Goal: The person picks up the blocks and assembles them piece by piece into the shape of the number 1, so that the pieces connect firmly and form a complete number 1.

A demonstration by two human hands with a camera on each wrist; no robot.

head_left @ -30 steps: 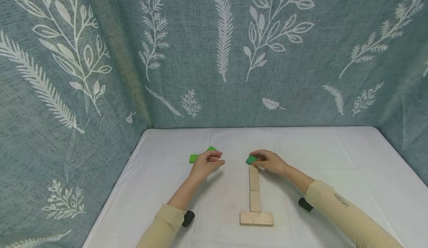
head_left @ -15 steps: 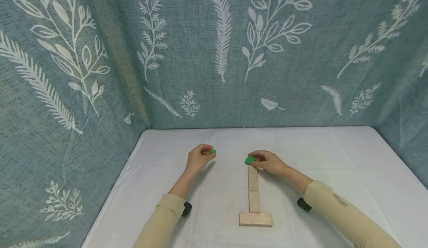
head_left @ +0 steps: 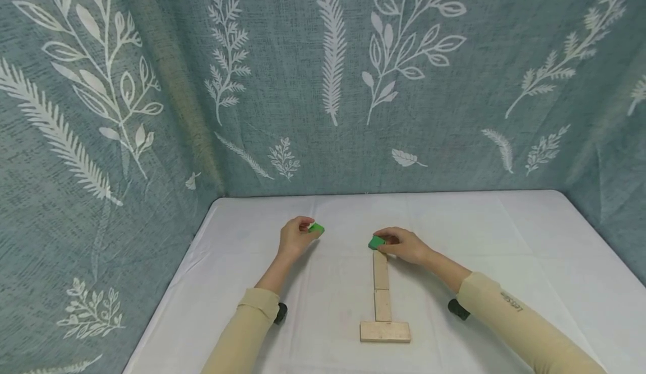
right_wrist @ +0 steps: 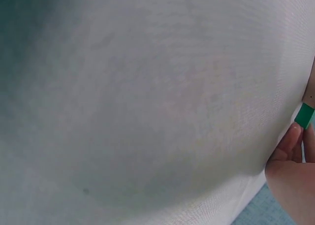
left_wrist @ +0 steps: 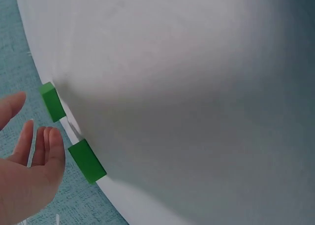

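My left hand [head_left: 294, 239] is at the far left of the table, thumb and fingers apart at a light green block [head_left: 316, 229]. The left wrist view shows two green blocks on the white cloth, one level with the gap between thumb and fingers [left_wrist: 53, 141], the other green block [left_wrist: 87, 161] beside the fingers. In the head view the hand hides that second one. My right hand [head_left: 407, 246] pinches a darker green block [head_left: 375, 243] at the far end of a line of two pale wooden blocks [head_left: 381, 270]. A crosswise wooden block [head_left: 385, 332] lies at their near end.
A white cloth [head_left: 469, 217] covers the table. Behind it and along the left hangs a blue-green curtain [head_left: 282, 82] with white leaf prints. Each wrist carries a small dark camera, seen under the right sleeve [head_left: 458, 309] and beside the left.
My left hand has drawn back slightly to the far left, around the farther light green block, and now covers the other one. My right hand keeps its pinch in nearly the same place.
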